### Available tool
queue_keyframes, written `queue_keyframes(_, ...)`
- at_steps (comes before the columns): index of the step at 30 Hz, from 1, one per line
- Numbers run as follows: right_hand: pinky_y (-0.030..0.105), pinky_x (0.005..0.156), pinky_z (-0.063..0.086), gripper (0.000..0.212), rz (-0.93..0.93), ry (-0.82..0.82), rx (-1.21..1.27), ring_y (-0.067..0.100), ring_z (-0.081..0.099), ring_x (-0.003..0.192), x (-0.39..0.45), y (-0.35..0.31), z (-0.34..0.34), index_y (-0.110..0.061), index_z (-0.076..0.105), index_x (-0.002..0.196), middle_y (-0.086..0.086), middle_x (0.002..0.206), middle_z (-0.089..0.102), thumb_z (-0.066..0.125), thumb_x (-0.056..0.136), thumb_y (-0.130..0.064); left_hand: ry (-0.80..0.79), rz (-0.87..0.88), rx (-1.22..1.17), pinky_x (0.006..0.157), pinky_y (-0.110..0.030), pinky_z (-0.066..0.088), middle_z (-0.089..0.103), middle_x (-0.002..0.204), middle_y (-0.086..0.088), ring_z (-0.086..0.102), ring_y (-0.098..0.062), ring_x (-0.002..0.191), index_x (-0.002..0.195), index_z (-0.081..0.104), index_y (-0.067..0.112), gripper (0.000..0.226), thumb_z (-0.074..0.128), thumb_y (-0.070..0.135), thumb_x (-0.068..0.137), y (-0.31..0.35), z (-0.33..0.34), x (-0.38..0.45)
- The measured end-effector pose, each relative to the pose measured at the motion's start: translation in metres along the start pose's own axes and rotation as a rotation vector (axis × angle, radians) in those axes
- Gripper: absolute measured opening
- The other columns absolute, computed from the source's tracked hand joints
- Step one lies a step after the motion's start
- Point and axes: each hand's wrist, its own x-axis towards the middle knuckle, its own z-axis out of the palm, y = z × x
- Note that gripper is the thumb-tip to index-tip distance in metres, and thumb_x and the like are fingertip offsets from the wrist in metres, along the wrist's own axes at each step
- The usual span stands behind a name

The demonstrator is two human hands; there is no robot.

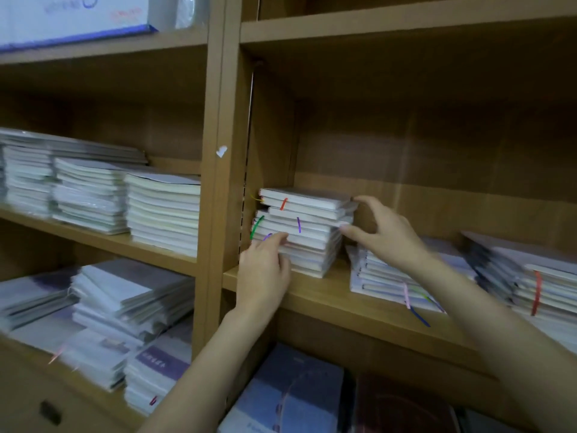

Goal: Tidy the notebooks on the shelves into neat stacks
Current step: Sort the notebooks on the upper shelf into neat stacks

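Nearest: both forearms reach up into the right bay of the wooden shelf unit [218, 170]. Left hand [263, 270] presses its fingers vs the front-left edge of the small notebook stack [304, 231]; fingers look fairly straight, pushing, not wrapped round anything. Right hand [379, 234] spans the stack's right end, thumb low, fingertips at the top corner, bracketing more than gripping. Hands apart, stack between them.

Step in hand, as I judge it: squaring this stack. Top two books sit offset from the lower ones, so squeeze both ends inward together, then tap the front edge flush w/ the shelf board [359, 300]. Keep pressure low on the pile so the top books don't slide off the back. Ribbon markers (red, purple, green) hang loose; avoid trapping them.

Same shelf, just right of the stack: a flatter, fanned pile [390, 281] w/ pink and blue ribbons trailing over the edge, then a slumped pile [530, 276] at far right. Both need work.

Below: blue-covered books [296, 392] lying flat.

Left bay, lower shelf: untidy wrapped stacks [131, 298]. Mid shelf, further back: three neater stacks [162, 210]. Top shelf: a white box [71, 20], contents can't tell.
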Motion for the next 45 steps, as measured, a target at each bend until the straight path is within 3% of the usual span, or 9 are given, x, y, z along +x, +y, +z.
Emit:
queue_keyframes(9,0.027,0.068,0.034,0.049,0.192,0.354,0.189,0.017,0.045,0.085,0.043,-0.029,0.030,-0.005,0.055,0.111,0.010,0.110,0.060,0.065,0.084,-0.044,-0.169,0.072,0.249,0.114,-0.033,0.009,0.012,0.156,-0.006,0.009,-0.018,0.144,0.148,0.015,0.025,0.058,0.040,0.027,0.096,-0.032,0.000,0.003)
queue_keyframes(15,0.033,0.068,0.042,0.061,0.163,0.209,-0.122,0.032,0.058,0.102,0.048,-0.043,0.041,-0.005,0.041,0.123,0.013,0.115,0.059,0.057,0.087,-0.051,-0.215,0.122,0.337,0.114,-0.027,0.002,0.003,0.157,-0.007,0.006,-0.016,0.145,0.149,0.005,0.026,0.066,0.008,0.041,0.085,-0.038,0.004,0.006)
queue_keyframes(20,0.021,0.076,0.035,0.052,0.108,0.003,0.062,0.017,0.051,0.108,0.021,-0.028,0.027,-0.011,0.036,0.132,0.006,0.122,0.055,0.059,0.091,-0.032,-0.138,0.073,0.152,0.113,-0.034,0.017,0.025,0.153,-0.009,0.026,-0.021,0.139,0.146,0.027,0.018,0.051,0.032,0.025,0.095,-0.036,-0.003,-0.001)
queue_keyframes(25,0.023,0.090,0.045,0.033,-0.160,0.151,0.059,0.012,0.058,0.103,-0.079,-0.002,0.002,-0.012,0.048,0.123,-0.003,0.106,0.059,0.058,0.091,-0.016,0.193,0.225,0.026,0.090,-0.033,0.033,0.056,0.117,-0.012,0.048,-0.023,0.106,0.116,0.058,0.006,0.040,0.041,0.009,0.080,-0.018,0.002,-0.083)
queue_keyframes(30,0.029,0.096,0.043,0.021,-0.380,0.187,-0.260,0.019,0.055,0.114,-0.186,0.071,0.018,-0.005,0.065,0.097,0.007,0.109,0.067,0.048,0.089,-0.016,-0.348,0.322,0.073,0.087,-0.040,0.044,0.056,0.118,-0.008,0.043,-0.020,0.110,0.123,0.051,0.013,0.042,0.044,0.030,0.084,-0.035,0.052,-0.179)
queue_keyframes(35,0.034,0.094,0.047,0.040,-0.187,-0.161,-0.346,0.021,0.040,0.122,-0.251,0.132,0.092,-0.004,0.058,0.120,0.013,0.126,0.057,0.058,0.089,-0.028,-1.208,0.205,0.483,0.113,-0.042,0.014,-0.009,0.157,0.004,0.000,-0.023,0.144,0.149,-0.002,0.028,0.084,0.055,0.045,0.089,-0.073,0.071,-0.226)
queue_keyframes(39,0.039,0.116,0.008,0.085,0.045,-0.742,-0.323,0.024,-0.003,0.145,-0.257,0.158,0.171,-0.028,0.005,0.151,0.003,0.158,-0.010,0.060,0.088,-0.044,-1.080,0.175,0.631,0.113,-0.041,0.015,-0.008,0.157,0.002,0.004,-0.027,0.143,0.148,-0.006,0.030,0.078,0.050,0.023,0.095,-0.076,0.084,-0.252)
queue_keyframes(43,0.051,0.114,0.000,0.078,-0.117,-0.748,-0.473,0.032,-0.004,0.144,-0.234,0.161,0.207,-0.034,0.023,0.145,-0.001,0.158,-0.002,0.068,0.081,-0.040,-0.976,0.257,0.753,0.107,-0.045,0.023,0.004,0.155,-0.004,0.017,-0.032,0.138,0.149,-0.002,0.028,0.082,0.056,0.029,0.091,-0.080,0.098,-0.256)
queue_keyframes(45,0.052,0.114,0.002,0.074,-0.144,-0.741,-0.540,0.032,0.001,0.144,-0.230,0.169,0.208,-0.035,0.027,0.142,-0.003,0.157,0.006,0.067,0.081,-0.044,-0.950,0.379,0.726,0.095,-0.046,0.040,0.033,0.145,-0.008,0.041,-0.035,0.125,0.145,0.027,0.024,0.091,0.077,0.040,0.071,-0.090,0.096,-0.240)
